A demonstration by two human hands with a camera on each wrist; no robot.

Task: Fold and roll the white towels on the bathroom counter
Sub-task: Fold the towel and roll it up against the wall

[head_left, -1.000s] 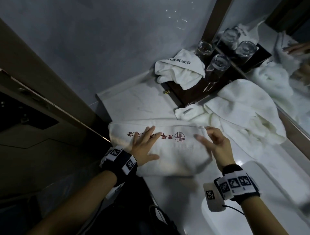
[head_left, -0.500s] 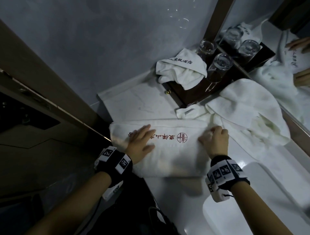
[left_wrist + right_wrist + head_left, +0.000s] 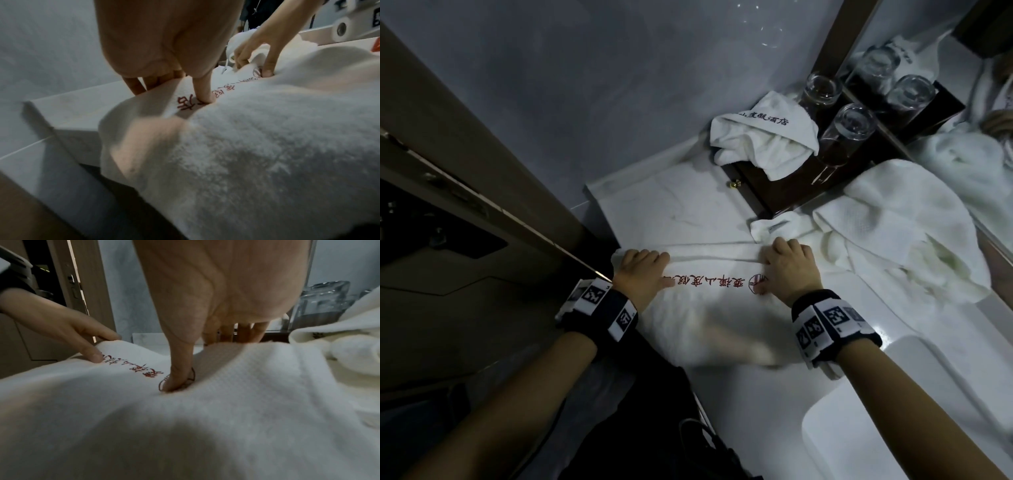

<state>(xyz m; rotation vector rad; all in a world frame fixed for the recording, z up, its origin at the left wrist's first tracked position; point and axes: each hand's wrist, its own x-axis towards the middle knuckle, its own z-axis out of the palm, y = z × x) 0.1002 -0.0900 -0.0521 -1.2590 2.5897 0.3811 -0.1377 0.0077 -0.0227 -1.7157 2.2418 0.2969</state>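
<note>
A folded white towel [image 3: 705,318] with red embroidered lettering lies across the white counter [image 3: 654,205]. My left hand [image 3: 645,265] holds its far left edge: in the left wrist view the fingers [image 3: 135,86] curl behind the edge of the towel [image 3: 267,146] and the thumb presses on the lettering. My right hand [image 3: 782,262] holds the far edge near the round red logo, thumb down on the logo and fingers [image 3: 242,332] tucked behind the fold of the towel [image 3: 185,426].
A crumpled white towel [image 3: 760,144] lies on a dark wooden tray [image 3: 767,192] with two upturned glasses [image 3: 849,130] by the mirror. A large waffle towel [image 3: 893,233] is heaped at the right. A sink basin [image 3: 893,428] lies at the lower right, a door [image 3: 465,154] at the left.
My left hand slid from flat on the lettering to the towel's far left edge and curled over it. My right hand came down from open above the towel and took hold of the far edge.
</note>
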